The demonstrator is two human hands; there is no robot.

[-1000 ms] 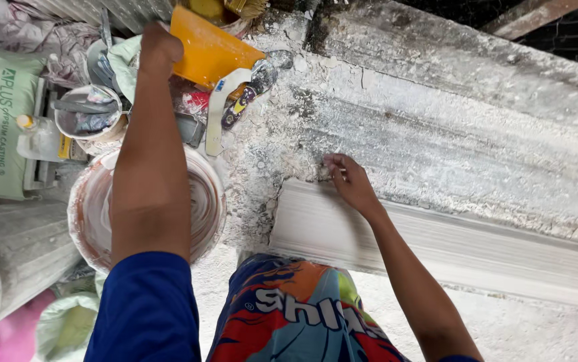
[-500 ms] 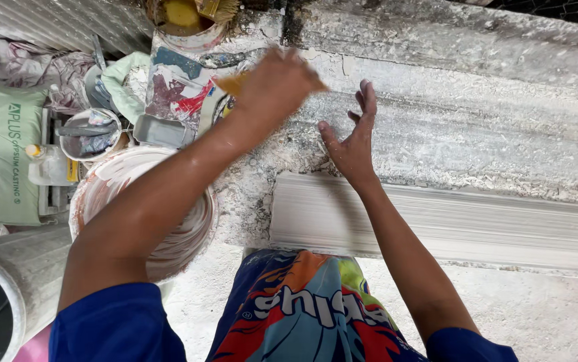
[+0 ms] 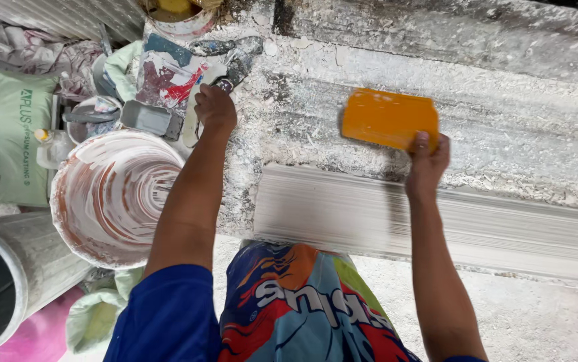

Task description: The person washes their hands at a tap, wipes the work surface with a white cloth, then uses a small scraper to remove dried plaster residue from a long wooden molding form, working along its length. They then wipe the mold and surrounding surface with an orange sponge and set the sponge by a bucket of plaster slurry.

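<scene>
Plaster already lay smooth along the white cornice strip (image 3: 383, 214). My right hand (image 3: 426, 164) pinched the orange scraper (image 3: 389, 119) above it; my left hand (image 3: 215, 107) rested closed at the bench's (image 3: 503, 134) left end, its hold unclear.

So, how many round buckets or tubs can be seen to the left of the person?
2: a white-smeared bucket beside the left hand's arm, and a grey tub at the bottom-left corner. Clutter may hide more.
</scene>
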